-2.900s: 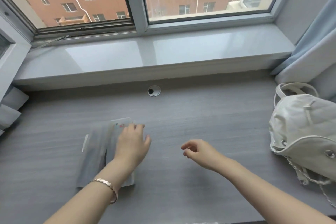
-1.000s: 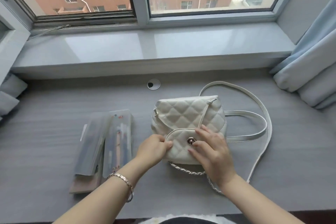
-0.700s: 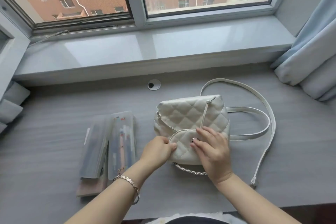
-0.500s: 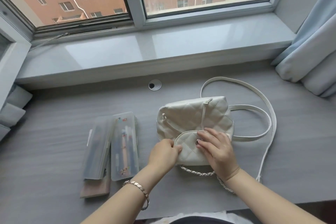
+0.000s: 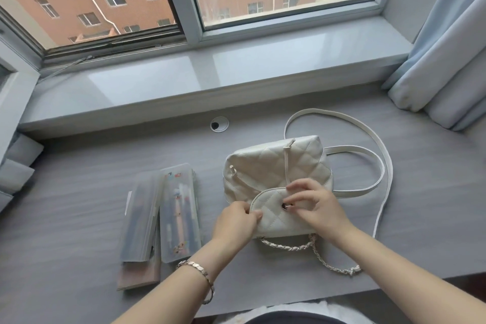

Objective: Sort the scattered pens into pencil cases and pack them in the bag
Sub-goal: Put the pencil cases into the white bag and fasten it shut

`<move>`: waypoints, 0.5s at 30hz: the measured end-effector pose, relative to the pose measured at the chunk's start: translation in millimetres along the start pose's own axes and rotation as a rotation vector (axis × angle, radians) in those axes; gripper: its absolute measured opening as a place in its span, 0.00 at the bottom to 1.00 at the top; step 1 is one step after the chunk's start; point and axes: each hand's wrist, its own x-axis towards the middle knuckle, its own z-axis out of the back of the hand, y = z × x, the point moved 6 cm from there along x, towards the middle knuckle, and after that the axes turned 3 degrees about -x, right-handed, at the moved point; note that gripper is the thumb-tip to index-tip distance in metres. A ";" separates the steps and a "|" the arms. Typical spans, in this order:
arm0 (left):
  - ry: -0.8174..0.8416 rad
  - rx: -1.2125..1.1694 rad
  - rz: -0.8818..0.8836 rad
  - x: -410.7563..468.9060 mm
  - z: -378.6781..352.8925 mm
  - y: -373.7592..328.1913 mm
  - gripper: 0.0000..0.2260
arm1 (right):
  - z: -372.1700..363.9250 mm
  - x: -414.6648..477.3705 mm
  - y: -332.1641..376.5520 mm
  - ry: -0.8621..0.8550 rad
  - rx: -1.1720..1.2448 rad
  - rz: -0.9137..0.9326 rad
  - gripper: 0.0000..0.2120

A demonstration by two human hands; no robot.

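A white quilted bag (image 5: 265,166) lies on the grey desk (image 5: 420,205) in front of me, its flap (image 5: 273,216) toward me. My left hand (image 5: 235,222) pinches the flap's left edge. My right hand (image 5: 319,205) has its fingers curled at the metal clasp (image 5: 285,206) on the flap. Left of the bag lie two translucent pencil cases with pens inside, one (image 5: 142,216) partly over a brownish case (image 5: 139,273), the other (image 5: 180,216) beside it.
The bag's long white strap (image 5: 378,155) loops across the desk to the right, and its chain (image 5: 326,262) trails near the front edge. A cable grommet (image 5: 219,124) sits below the windowsill (image 5: 210,79). Blue curtains (image 5: 444,60) hang at the right.
The bag came from the desk's right side to the centre in front of me. Both hands went onto its flap, and my right fingers have closed in on the clasp.
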 end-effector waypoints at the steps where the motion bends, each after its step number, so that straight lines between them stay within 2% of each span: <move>1: -0.013 0.022 -0.045 -3.4 0.8 -0.6 0.12 | 3.4 0.0 0.9 0.004 0.004 -0.044 0.17; 2: -0.062 0.090 -0.130 -7.9 3.8 -1.9 0.13 | 6.2 0.3 2.0 0.009 0.013 -0.081 0.21; 3: -0.180 0.184 -0.274 -13.4 10.7 -6.1 0.13 | 9.1 1.3 4.5 0.025 0.002 -0.113 0.23; 5: -0.406 0.270 -0.630 -25.3 24.0 -15.7 0.10 | 11.5 3.4 13.5 0.096 -0.012 -0.156 0.22; 7: -0.424 0.322 -0.871 -27.5 27.0 -20.9 0.12 | 9.6 0.5 23.4 0.227 -0.079 -0.127 0.19; 8: -0.373 0.374 -0.896 -22.0 25.6 -21.1 0.14 | 6.2 -3.7 32.1 0.340 -0.126 -0.082 0.16; 10: -0.236 0.489 -0.830 -11.9 21.7 -23.0 0.21 | -3.9 -18.5 42.8 0.602 -0.192 -0.082 0.04; 11: -0.174 0.560 -0.787 -8.8 19.2 -24.5 0.27 | -7.0 -26.5 43.5 0.679 -0.218 -0.119 0.11; 13: -0.089 0.701 -0.679 3.5 13.8 -19.7 0.41 | -8.4 -36.6 38.7 0.700 -0.233 -0.256 0.21; 15: -0.097 0.761 -0.683 3.8 13.9 -23.7 0.48 | -5.6 -34.2 33.6 0.526 -0.303 -0.291 0.18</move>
